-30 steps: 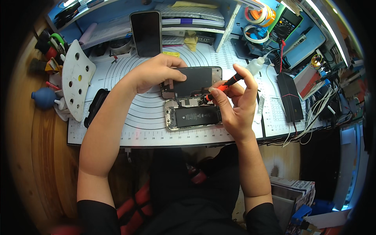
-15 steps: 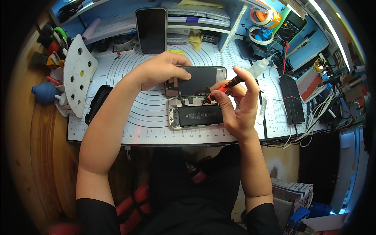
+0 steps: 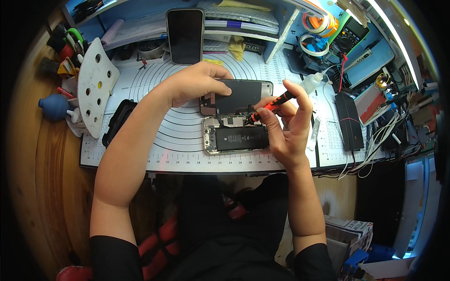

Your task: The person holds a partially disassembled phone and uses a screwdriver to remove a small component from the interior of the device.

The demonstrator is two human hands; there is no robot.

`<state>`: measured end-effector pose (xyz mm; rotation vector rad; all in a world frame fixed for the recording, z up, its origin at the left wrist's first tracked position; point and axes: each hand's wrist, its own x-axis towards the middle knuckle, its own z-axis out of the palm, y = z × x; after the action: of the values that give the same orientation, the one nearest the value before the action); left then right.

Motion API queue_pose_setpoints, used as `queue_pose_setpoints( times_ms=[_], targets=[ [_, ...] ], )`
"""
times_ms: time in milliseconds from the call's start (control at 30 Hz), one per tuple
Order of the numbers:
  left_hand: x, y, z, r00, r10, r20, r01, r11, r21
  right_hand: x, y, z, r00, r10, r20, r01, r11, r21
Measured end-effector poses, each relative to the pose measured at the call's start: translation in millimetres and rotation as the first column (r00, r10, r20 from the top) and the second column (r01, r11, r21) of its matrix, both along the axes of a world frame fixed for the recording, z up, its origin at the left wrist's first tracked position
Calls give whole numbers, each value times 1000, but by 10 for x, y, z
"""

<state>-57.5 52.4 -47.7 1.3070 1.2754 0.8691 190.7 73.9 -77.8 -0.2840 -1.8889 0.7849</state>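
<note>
An opened smartphone lies on the printed work mat (image 3: 173, 152). Its housing (image 3: 211, 146), with a black battery (image 3: 241, 138) inside, is on the near side. The detached screen panel (image 3: 246, 96) lies just beyond it, its inner face up. My left hand (image 3: 201, 84) grips the panel's far left edge, thumb on top, fingers hidden behind. In my right hand (image 3: 286, 126) is a red and black screwdriver (image 3: 272, 107), pinched by its lower handle, with the index finger at its upper end. The tip points down at the top part of the housing; what it touches is too small to tell.
A black-screened phone (image 3: 185, 37) stands upright at the back. Left are a white holed rack (image 3: 97, 86), a blue air blower (image 3: 53, 107) and a black case (image 3: 118, 122). To the right are a squeeze bottle (image 3: 311, 83), a black box (image 3: 349, 122), tangled cables (image 3: 375, 147) and a green multimeter (image 3: 344, 40).
The view has shifted slightly, so the bench things sit a little differently in the picture. Both hands keep their hold, with the screwdriver still at the housing's top part.
</note>
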Motion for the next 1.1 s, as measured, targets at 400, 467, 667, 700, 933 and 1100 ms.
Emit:
queue_pose_setpoints(
  times_ms=[400, 467, 667, 700, 933, 1100],
  targets=[
    [-17, 0, -27, 1000, -10, -3, 10, 1000, 13, -72, -44, 199, 989, -149, -27, 149, 928, 343],
    [-20, 7, -32, 1000, -10, -10, 10, 1000, 14, -82, -77, 207, 991, -137, -3, 133, 956, 260],
    [-6, 9, -10, 1000, -21, 1, 21, 1000, 4, -96, -84, 264, 992, -122, 23, 117, 979, 167],
    [-1, 9, -9, 1000, -21, 1, 21, 1000, 6, -86, -94, 248, 998, -67, 11, 67, 998, 4],
    [5, -11, 6, 1000, -1, 3, 1, 1000, -4, -153, -138, 292, 994, -106, 6, 105, 993, 60],
    [21, -6, 12, 1000, -3, 10, 3, 1000, 7, -177, -136, 329, 997, -77, 15, 77, 997, 20]
  ],
)
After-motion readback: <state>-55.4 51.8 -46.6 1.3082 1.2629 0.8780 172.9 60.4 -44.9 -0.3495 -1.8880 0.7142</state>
